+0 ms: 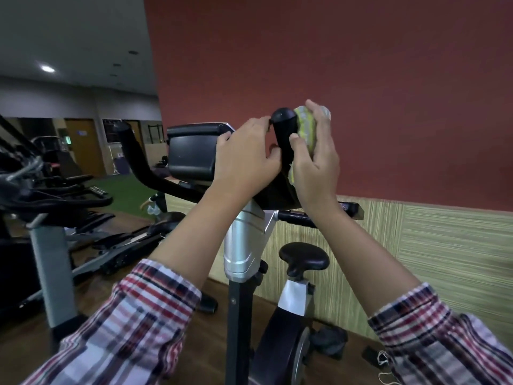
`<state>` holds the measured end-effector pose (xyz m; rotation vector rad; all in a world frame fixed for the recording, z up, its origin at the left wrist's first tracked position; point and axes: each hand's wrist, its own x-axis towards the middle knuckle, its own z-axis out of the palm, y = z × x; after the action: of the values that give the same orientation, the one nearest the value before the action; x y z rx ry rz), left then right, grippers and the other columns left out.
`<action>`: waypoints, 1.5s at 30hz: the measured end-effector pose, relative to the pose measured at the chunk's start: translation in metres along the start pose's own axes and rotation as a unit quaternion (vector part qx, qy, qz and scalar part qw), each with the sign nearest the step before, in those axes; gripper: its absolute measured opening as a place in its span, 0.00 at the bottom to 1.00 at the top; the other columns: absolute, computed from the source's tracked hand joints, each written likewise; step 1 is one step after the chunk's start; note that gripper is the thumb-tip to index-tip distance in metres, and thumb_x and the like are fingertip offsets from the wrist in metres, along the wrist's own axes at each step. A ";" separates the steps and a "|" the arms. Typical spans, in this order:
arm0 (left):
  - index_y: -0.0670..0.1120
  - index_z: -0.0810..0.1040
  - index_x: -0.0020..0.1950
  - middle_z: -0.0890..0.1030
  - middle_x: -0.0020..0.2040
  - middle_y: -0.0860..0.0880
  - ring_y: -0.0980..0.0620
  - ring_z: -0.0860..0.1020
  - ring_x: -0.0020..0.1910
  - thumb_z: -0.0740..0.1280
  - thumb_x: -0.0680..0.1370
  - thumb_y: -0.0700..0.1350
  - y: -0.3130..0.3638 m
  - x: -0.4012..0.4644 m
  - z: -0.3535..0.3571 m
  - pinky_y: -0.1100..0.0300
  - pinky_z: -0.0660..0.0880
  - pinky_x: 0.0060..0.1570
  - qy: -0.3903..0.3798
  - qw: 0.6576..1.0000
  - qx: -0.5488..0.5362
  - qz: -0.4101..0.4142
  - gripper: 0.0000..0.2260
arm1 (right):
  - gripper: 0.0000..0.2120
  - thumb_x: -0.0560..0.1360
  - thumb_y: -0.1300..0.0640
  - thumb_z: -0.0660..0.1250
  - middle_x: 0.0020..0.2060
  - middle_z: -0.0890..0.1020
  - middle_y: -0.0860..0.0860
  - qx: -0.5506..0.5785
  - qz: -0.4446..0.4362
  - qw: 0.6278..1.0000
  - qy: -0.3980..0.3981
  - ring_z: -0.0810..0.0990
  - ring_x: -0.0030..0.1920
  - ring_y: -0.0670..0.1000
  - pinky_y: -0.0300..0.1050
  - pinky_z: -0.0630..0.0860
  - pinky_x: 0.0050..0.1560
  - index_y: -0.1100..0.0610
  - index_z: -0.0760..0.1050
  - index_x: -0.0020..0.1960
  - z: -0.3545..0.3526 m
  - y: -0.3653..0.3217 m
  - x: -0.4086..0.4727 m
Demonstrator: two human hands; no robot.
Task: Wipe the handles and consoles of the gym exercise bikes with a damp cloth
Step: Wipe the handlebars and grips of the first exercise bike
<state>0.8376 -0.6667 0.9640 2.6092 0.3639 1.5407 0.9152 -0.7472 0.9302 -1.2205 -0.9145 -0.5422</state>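
Note:
An exercise bike stands right in front of me, with a black console (191,154) and two black upright handles. My right hand (315,159) holds a yellow-green cloth (305,126) pressed against the right handle (283,129) near its rounded top, thumb on the handle's near side. My left hand (247,157) touches the same handle from the left, fingers lightly bent on it. The left handle (133,151) curves up beside the console, untouched.
The bike's silver post (244,240) and black saddle (304,257) are below my arms. More gym machines (55,201) crowd the left side. A red wall with a woven lower panel (444,245) runs close behind the bike. Dark items and a cord (383,359) lie on the wooden floor.

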 end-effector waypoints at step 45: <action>0.43 0.79 0.62 0.82 0.54 0.49 0.57 0.79 0.52 0.66 0.78 0.46 -0.025 0.014 0.012 0.69 0.73 0.55 0.109 0.949 -0.246 0.165 0.14 | 0.30 0.74 0.51 0.61 0.72 0.65 0.58 -0.107 -0.159 0.981 -0.041 0.63 0.74 0.52 0.42 0.62 0.74 0.63 0.64 0.73 -0.005 0.026 0.005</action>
<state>0.8500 -0.6384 0.9651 2.1865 -0.4207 1.7413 0.9393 -0.7437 0.9196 -1.3040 -1.1532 -0.8690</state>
